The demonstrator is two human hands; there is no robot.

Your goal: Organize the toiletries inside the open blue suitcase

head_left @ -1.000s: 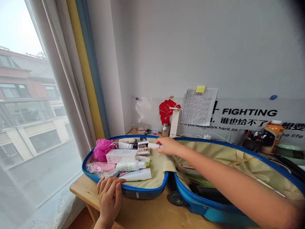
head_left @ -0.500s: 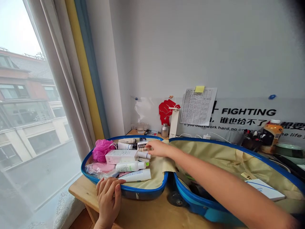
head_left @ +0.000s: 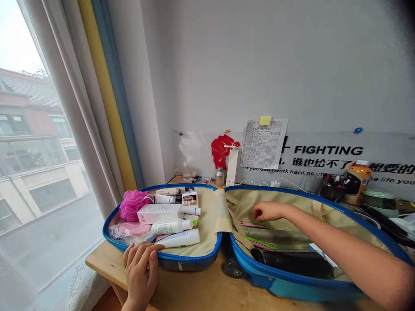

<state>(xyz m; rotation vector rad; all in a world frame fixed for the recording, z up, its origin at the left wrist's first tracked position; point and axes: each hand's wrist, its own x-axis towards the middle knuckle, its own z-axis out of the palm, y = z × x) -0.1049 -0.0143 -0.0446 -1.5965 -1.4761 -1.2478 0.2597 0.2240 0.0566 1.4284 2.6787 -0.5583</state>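
A striped grey, yellow and blue curtain (head_left: 104,86) hangs left of the open blue hard-shell suitcase (head_left: 207,242), beige-lined, on a pale wooden desk (head_left: 194,285). Along the suitcase's far left side sits a bright pink mesh bath puff (head_left: 132,205); nearer its left rim, a round pink item (head_left: 134,229) lies in clear plastic. The left hand (head_left: 141,268) rests at the suitcase's near left rim, fingers close together and bent over the edge; how firmly it grips, I cannot tell.

Across the suitcase's left shell lie a long white carton (head_left: 160,213), a white bottle (head_left: 170,226), a large white tube (head_left: 184,238), a clear-fronted pack of cotton swabs (head_left: 190,199) and a slim white tube with a dark band (head_left: 191,210).

Over the suitcase's right shell hangs the right hand (head_left: 269,211), fingers loosely curled, the gap narrow; whether they enclose anything, I cannot tell. Below it, a long black object (head_left: 298,263) lies along the suitcase's near right side.
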